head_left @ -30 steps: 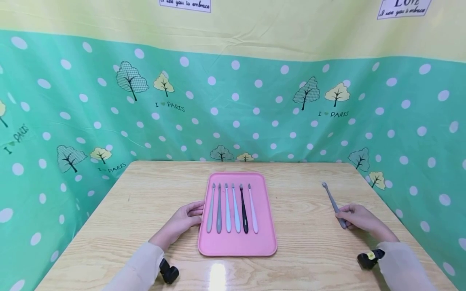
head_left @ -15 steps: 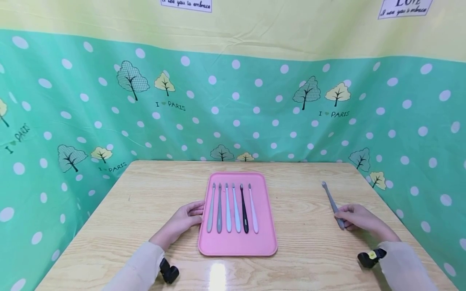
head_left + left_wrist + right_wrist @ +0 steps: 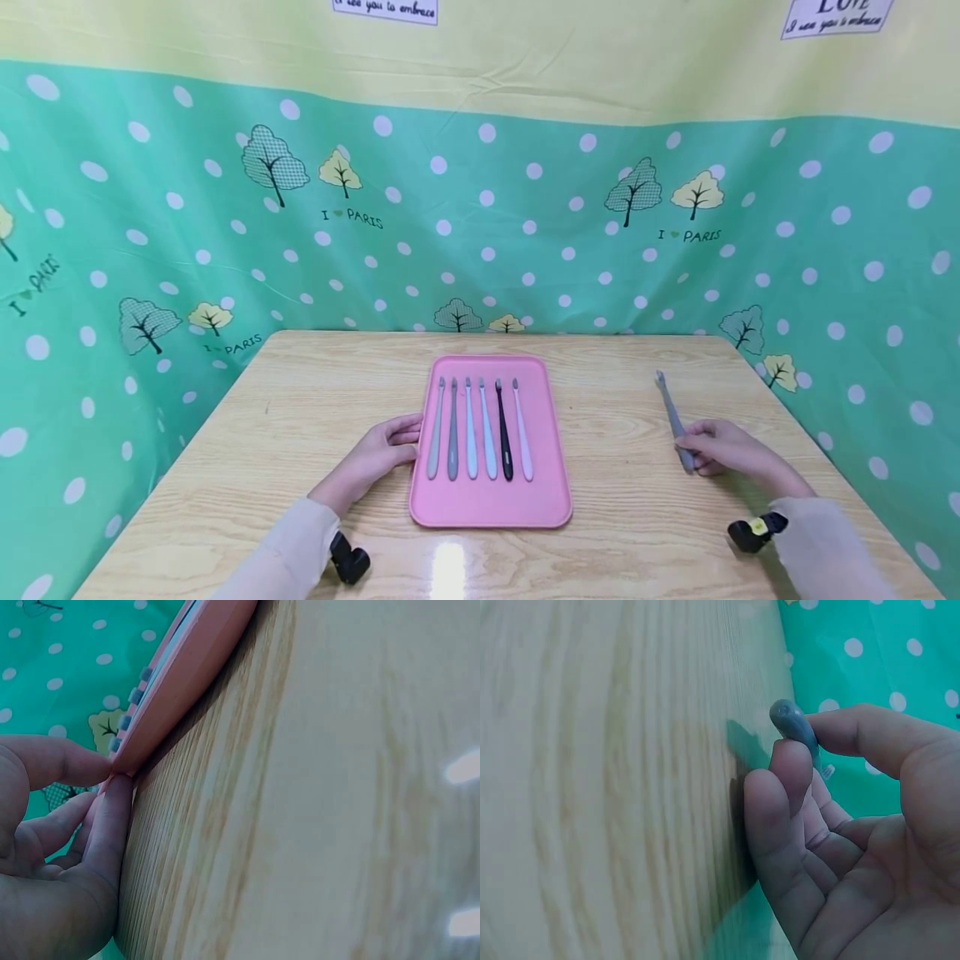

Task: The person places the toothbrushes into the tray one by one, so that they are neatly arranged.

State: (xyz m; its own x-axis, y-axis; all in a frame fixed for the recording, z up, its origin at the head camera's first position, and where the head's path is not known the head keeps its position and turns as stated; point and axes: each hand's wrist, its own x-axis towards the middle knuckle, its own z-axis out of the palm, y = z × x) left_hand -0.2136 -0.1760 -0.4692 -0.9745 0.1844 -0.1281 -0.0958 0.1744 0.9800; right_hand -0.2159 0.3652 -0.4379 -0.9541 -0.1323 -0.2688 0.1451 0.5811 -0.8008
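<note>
My left hand (image 3: 378,450) holds the left rim of a pink tray (image 3: 487,506), thumb and fingers pinching its edge (image 3: 161,716) in the left wrist view. Several toothbrushes lie side by side in the tray, heads toward the back: grey ones, pale blue ones, a black toothbrush (image 3: 504,433) and a pink toothbrush (image 3: 522,433). To the right of the tray, my right hand (image 3: 720,450) pinches another grey toothbrush (image 3: 669,404) by its lower handle. In the right wrist view the rounded handle end (image 3: 787,718) shows between thumb and fingers. That brush's head points to the back, slightly left.
The wooden table (image 3: 315,375) carries the tray near its middle. A green dotted curtain (image 3: 487,225) hangs behind it and along both sides. Light glares off the table (image 3: 448,567) in front of the tray.
My right hand, holding the grey toothbrush, has shifted a little to the left, and the brush's head has moved left with it. The left hand and the tray stay in place.
</note>
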